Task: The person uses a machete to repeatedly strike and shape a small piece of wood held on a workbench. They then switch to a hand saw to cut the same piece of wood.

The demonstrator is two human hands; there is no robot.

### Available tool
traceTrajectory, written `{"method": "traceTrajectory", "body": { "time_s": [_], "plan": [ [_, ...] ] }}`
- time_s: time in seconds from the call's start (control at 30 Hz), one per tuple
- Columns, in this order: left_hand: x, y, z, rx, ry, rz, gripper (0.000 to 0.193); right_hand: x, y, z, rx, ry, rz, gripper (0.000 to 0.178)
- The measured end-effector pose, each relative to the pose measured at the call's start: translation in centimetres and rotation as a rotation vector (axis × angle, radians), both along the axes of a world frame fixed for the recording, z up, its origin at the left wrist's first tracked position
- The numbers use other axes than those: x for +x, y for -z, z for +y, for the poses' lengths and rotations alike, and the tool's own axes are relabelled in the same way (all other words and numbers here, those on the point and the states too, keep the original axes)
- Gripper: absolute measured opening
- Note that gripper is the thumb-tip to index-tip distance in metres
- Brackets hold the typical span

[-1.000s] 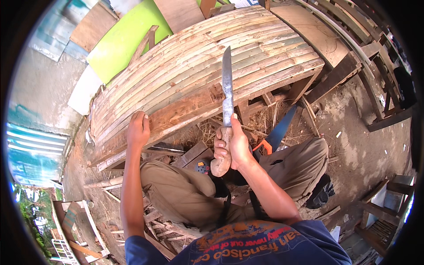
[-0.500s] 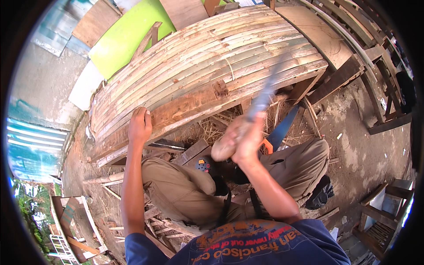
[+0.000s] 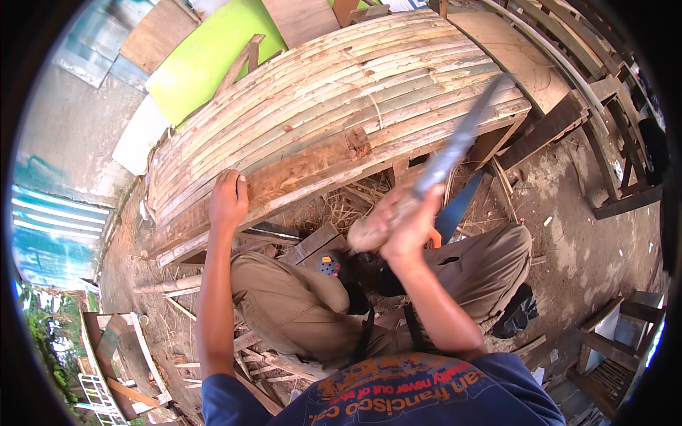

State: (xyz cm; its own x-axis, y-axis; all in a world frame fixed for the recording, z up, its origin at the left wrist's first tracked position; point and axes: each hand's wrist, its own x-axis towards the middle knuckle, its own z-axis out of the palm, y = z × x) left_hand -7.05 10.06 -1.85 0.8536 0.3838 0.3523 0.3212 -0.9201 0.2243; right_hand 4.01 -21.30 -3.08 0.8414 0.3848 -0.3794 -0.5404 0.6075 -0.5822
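My left hand [image 3: 229, 201] is closed over the left part of a reddish-brown wooden beam [image 3: 302, 170], which lies along the near edge of a slatted wooden table [image 3: 305, 113]. In my right hand [image 3: 410, 231] is a machete [image 3: 455, 145], gripped by its thick pale handle. Its long blade, slightly blurred, slants up and to the right, above the beam's right side and apart from it. The beam's right end looks rough and chipped. Behind my right hand, a handsaw [image 3: 460, 206] with a blue blade and orange handle is partly hidden.
My bent legs [image 3: 291, 305] are close under the near edge. Wood scraps [image 3: 312, 243] and dry shavings litter the ground. A dark plastic bag [image 3: 514, 312] lies by my right knee. Wooden frames [image 3: 621, 142] stand at right; a lime-green panel [image 3: 206, 60] is beyond the table.
My right hand and the machete have shifted slightly right, and the blade shows more sharply. My left hand stays on the beam.
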Motion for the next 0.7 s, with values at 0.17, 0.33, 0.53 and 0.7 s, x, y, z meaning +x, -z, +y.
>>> {"method": "traceTrajectory", "body": {
  "time_s": [0.17, 0.33, 0.53, 0.7],
  "plan": [
    [-0.3, 0.1, 0.3, -0.004, -0.003, -0.023, 0.019, -0.2, 1.1, -0.2, 0.070, -0.592, 0.240, 0.071],
    [-0.5, 0.0, 0.0, 0.001, -0.006, -0.038, 0.018, 1.8, -2.2, -3.2, 0.134, -0.396, 0.140, 0.068],
    [-0.1, 0.0, 0.0, -0.019, -0.017, 0.001, 0.019, 0.1, 1.5, 0.5, -0.092, 0.081, -0.079, 0.066],
    [-0.1, -0.2, 0.5, -0.017, -0.012, 0.010, 0.019, 0.0, 1.2, 0.7, 0.050, -0.574, 0.262, 0.069]
  ]
}}
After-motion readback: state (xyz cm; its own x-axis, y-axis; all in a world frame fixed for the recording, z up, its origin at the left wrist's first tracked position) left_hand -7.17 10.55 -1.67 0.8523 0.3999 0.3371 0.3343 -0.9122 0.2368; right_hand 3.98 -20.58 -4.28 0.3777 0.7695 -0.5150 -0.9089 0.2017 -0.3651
